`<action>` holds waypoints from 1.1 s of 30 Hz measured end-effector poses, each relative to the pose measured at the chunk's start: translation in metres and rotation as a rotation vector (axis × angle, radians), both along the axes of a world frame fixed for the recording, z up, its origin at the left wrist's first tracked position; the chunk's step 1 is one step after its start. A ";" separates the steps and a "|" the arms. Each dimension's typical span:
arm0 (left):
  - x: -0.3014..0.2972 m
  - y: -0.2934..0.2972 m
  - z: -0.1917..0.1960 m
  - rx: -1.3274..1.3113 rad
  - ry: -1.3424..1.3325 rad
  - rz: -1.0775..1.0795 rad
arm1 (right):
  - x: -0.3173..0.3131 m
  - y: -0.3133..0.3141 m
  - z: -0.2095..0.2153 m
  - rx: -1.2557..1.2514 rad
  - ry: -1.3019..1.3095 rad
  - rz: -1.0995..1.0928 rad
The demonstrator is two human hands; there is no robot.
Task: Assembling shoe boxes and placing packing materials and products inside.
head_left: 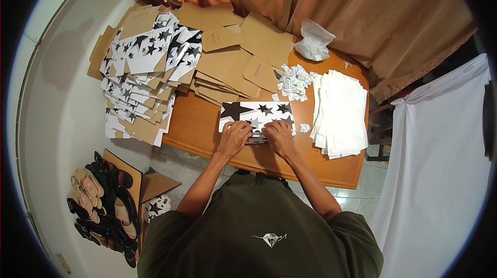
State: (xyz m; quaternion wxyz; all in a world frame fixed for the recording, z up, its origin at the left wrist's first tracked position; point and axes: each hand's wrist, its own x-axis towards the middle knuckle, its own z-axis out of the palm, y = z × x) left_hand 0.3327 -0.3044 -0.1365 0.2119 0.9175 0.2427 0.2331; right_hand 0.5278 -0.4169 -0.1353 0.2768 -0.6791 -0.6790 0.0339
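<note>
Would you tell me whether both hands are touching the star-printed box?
Touching: the head view shows left hand and right hand pressed onto the star-printed box.

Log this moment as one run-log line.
left hand: pressing star-printed box | right hand: pressing same box | surface: wooden table | nearby: white sheet stack, small sachets

— What is observed at the near edge of the wooden table [207, 128]?

— A star-printed box [257, 115] is pressed flat by the left hand [234, 137] and the right hand [279, 137], placed side by side on its near edge.

— And around it?

— White sheets [341, 112] are stacked to the right, small sachets [294, 82] are heaped beyond, and flat cardboard blanks [150, 71] are piled far left.
</note>
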 end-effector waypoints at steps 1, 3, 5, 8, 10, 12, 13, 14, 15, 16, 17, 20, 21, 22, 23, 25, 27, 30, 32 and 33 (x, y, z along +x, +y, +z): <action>0.000 -0.001 -0.001 0.002 -0.001 -0.001 | 0.000 -0.002 -0.003 0.002 -0.001 -0.001; 0.002 -0.004 -0.004 -0.007 0.035 0.010 | 0.002 -0.005 -0.010 0.015 0.002 0.011; 0.002 -0.005 -0.008 0.003 0.020 0.013 | 0.002 -0.005 -0.016 0.042 -0.006 0.018; 0.002 -0.006 -0.014 0.023 0.004 0.017 | 0.001 -0.007 -0.023 0.067 -0.024 0.021; 0.000 -0.007 -0.015 0.034 0.004 0.018 | 0.001 -0.008 -0.027 0.066 -0.034 0.018; -0.001 -0.009 -0.015 -0.010 -0.021 0.004 | 0.000 -0.012 -0.031 0.058 -0.041 0.038; -0.002 -0.010 -0.016 -0.011 -0.020 0.004 | 0.000 -0.014 -0.029 0.056 -0.040 0.039; -0.003 -0.011 -0.017 -0.018 -0.015 -0.003 | -0.001 -0.016 -0.027 0.050 -0.045 0.054; -0.004 -0.012 -0.018 -0.025 -0.010 -0.011 | -0.002 -0.018 -0.025 0.044 -0.049 0.069; -0.005 -0.014 -0.019 -0.027 -0.010 -0.009 | -0.003 -0.019 -0.025 0.042 -0.049 0.070; -0.005 -0.015 -0.020 -0.033 -0.009 -0.007 | -0.003 -0.020 -0.025 0.049 -0.062 0.073; -0.006 -0.019 -0.024 -0.026 0.016 -0.019 | -0.004 -0.025 -0.034 0.052 -0.106 0.077; -0.006 -0.020 -0.026 -0.010 0.038 -0.033 | -0.004 -0.028 -0.037 0.049 -0.140 0.077; -0.008 -0.020 -0.034 -0.011 0.039 -0.030 | -0.005 -0.029 -0.038 0.049 -0.139 0.081; -0.010 -0.020 -0.044 -0.047 0.048 -0.046 | -0.008 -0.030 -0.039 0.071 -0.118 0.082; -0.012 -0.021 -0.059 -0.083 0.056 -0.066 | -0.008 -0.034 -0.046 0.093 -0.097 0.079; -0.012 -0.023 -0.062 -0.073 0.026 -0.088 | -0.003 -0.039 -0.067 0.104 -0.197 0.109; -0.011 -0.025 -0.053 -0.106 0.051 -0.093 | -0.008 -0.043 -0.061 0.113 -0.124 0.083; -0.010 -0.027 -0.048 -0.110 0.053 -0.090 | -0.010 -0.041 -0.058 0.115 -0.118 0.070; -0.009 -0.028 -0.046 -0.114 0.054 -0.087 | -0.011 -0.040 -0.056 0.117 -0.111 0.057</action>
